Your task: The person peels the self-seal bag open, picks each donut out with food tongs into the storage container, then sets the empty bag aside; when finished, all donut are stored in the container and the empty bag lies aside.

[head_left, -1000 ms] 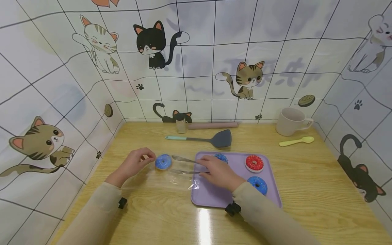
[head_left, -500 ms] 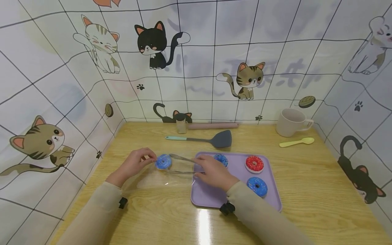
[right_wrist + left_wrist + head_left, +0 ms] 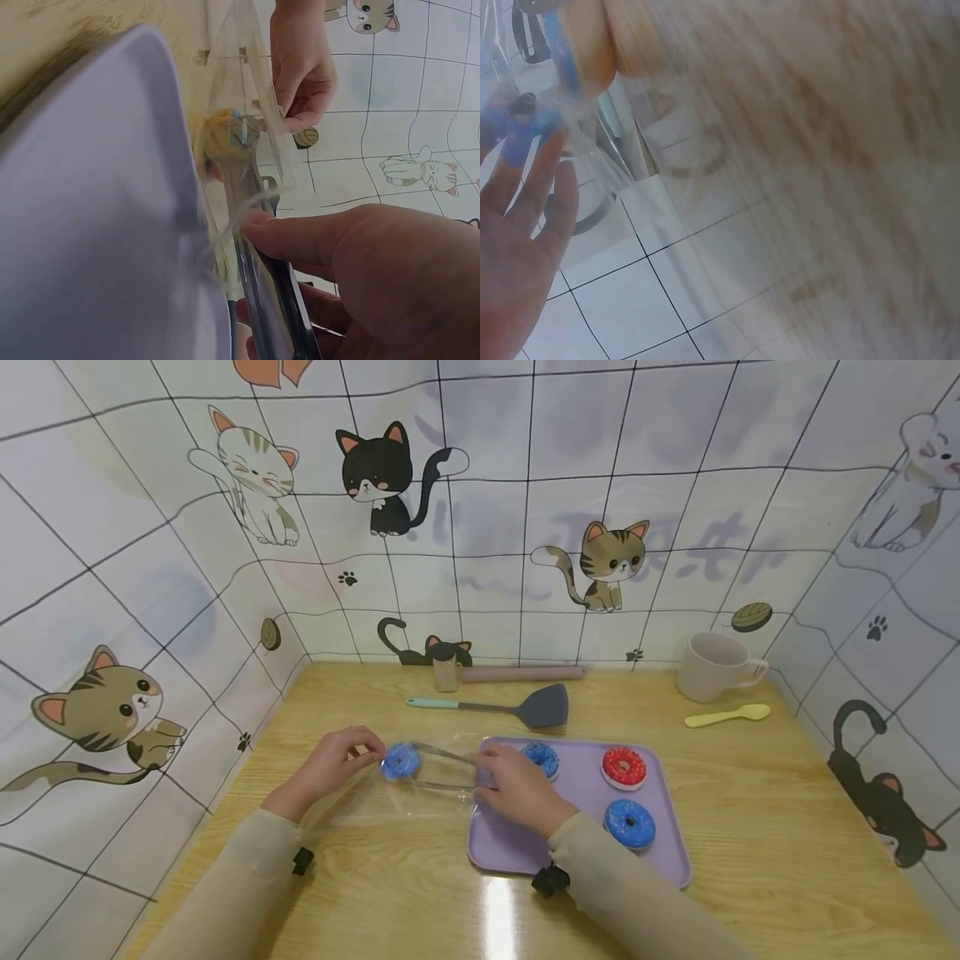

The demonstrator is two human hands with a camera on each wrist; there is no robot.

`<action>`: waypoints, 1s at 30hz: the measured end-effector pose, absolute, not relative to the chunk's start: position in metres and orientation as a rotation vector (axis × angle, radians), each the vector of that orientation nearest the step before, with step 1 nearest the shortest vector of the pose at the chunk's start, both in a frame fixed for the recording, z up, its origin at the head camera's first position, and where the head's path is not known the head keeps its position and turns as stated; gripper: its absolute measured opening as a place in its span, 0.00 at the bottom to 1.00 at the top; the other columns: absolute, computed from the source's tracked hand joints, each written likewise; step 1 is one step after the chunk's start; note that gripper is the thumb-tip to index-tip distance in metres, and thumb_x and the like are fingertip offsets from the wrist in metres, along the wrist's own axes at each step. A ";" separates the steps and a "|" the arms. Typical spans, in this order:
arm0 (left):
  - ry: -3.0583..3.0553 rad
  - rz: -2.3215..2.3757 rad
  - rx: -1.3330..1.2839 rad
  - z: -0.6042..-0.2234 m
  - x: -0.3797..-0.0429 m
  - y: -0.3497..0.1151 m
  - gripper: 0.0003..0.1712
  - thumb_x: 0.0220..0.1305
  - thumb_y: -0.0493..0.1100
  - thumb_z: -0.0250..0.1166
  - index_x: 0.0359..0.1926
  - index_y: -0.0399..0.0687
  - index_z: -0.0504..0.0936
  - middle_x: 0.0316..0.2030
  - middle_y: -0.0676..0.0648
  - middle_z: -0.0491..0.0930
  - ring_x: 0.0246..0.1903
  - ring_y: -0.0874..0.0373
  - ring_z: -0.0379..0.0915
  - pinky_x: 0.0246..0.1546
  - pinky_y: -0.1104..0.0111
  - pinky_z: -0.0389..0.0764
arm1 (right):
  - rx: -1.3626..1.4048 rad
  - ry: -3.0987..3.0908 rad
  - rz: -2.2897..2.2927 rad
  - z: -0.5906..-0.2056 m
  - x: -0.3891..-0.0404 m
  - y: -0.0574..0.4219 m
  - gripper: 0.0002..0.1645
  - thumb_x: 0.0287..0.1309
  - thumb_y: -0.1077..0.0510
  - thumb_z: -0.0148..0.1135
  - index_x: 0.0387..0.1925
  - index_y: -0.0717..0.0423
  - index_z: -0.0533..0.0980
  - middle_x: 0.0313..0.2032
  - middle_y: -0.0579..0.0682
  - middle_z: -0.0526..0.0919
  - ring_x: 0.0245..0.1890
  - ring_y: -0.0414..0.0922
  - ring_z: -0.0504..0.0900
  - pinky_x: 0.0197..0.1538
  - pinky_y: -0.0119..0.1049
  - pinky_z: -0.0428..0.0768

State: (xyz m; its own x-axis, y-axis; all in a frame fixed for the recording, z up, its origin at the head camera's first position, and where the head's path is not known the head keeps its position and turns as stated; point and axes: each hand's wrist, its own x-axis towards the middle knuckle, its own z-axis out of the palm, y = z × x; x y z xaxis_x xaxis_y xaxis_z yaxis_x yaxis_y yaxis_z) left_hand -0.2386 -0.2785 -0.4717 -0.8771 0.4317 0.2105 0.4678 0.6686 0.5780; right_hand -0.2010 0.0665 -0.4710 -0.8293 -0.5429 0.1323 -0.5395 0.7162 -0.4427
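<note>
In the head view my left hand [image 3: 337, 766] pinches the end of a clear plastic bag [image 3: 360, 810], right at the left edge of a blue doughnut [image 3: 400, 761]. The doughnut appears to lie inside the bag. My right hand [image 3: 517, 785] holds metal tongs [image 3: 446, 787], whose spread arms reach leftward into the bag, with the tips beside the doughnut. Whether the tips touch it, I cannot tell. The right wrist view shows thumb and fingers round the tongs [image 3: 270, 292]. Film blurs most of the left wrist view.
Under my right hand is a purple tray [image 3: 495, 852]. On it lie a red doughnut [image 3: 623, 767], a blue one [image 3: 630, 823] and a dark-blue one [image 3: 542, 760]. Behind are a spatula [image 3: 543, 706], rolling pin [image 3: 525, 674], shaker [image 3: 446, 670], mug [image 3: 712, 668] and yellow spoon [image 3: 727, 716].
My right hand has moved a little left with the tongs, bringing their tips up to the doughnut. The bag film has shifted; my left hand has stayed nearly still.
</note>
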 end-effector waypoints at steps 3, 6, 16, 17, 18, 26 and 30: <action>-2.814 -0.999 -0.758 -0.475 -0.239 -0.279 0.03 0.69 0.40 0.69 0.38 0.54 0.88 0.40 0.57 0.86 0.42 0.61 0.81 0.39 0.67 0.81 | -0.921 2.892 -0.788 -0.472 -0.197 0.070 0.33 0.63 0.53 0.74 0.68 0.53 0.76 0.59 0.53 0.82 0.59 0.51 0.82 0.59 0.48 0.81; -2.819 -1.004 -0.747 -0.476 -0.238 -0.280 0.03 0.69 0.40 0.69 0.39 0.54 0.88 0.40 0.57 0.86 0.42 0.60 0.81 0.40 0.68 0.81 | -0.917 2.880 -0.845 -0.472 -0.193 0.077 0.33 0.62 0.54 0.74 0.67 0.54 0.77 0.57 0.53 0.83 0.52 0.48 0.83 0.53 0.46 0.83; -2.841 -0.985 -0.707 -0.481 -0.235 -0.282 0.03 0.70 0.39 0.68 0.41 0.52 0.88 0.40 0.57 0.86 0.42 0.60 0.81 0.41 0.67 0.81 | -0.886 2.898 -0.822 -0.474 -0.183 0.110 0.33 0.63 0.52 0.73 0.69 0.45 0.76 0.54 0.47 0.83 0.46 0.42 0.81 0.48 0.43 0.82; -2.839 -0.984 -0.706 -0.481 -0.235 -0.282 0.03 0.70 0.39 0.68 0.40 0.52 0.88 0.40 0.57 0.86 0.42 0.60 0.81 0.41 0.67 0.81 | -0.885 2.898 -0.818 -0.473 -0.181 0.113 0.33 0.63 0.52 0.73 0.69 0.45 0.76 0.54 0.48 0.83 0.48 0.43 0.82 0.49 0.44 0.82; -2.837 -0.982 -0.706 -0.481 -0.235 -0.282 0.03 0.70 0.39 0.68 0.41 0.52 0.88 0.40 0.57 0.86 0.42 0.61 0.81 0.41 0.67 0.81 | -0.882 2.898 -0.810 -0.472 -0.180 0.115 0.33 0.63 0.51 0.73 0.69 0.44 0.76 0.55 0.48 0.82 0.49 0.44 0.82 0.50 0.44 0.83; -2.815 -0.976 -0.709 -0.480 -0.236 -0.284 0.03 0.70 0.39 0.69 0.41 0.51 0.88 0.40 0.57 0.86 0.41 0.60 0.81 0.41 0.67 0.82 | -0.914 2.934 -0.798 -0.459 -0.161 0.142 0.33 0.62 0.50 0.74 0.69 0.41 0.76 0.60 0.49 0.81 0.56 0.46 0.83 0.53 0.47 0.84; -2.803 -0.966 -0.727 -0.477 -0.236 -0.284 0.03 0.69 0.38 0.69 0.41 0.50 0.88 0.40 0.56 0.86 0.42 0.58 0.82 0.41 0.66 0.82 | -0.933 2.924 -0.820 -0.456 -0.155 0.160 0.34 0.64 0.51 0.73 0.70 0.41 0.75 0.61 0.48 0.80 0.59 0.46 0.81 0.57 0.48 0.83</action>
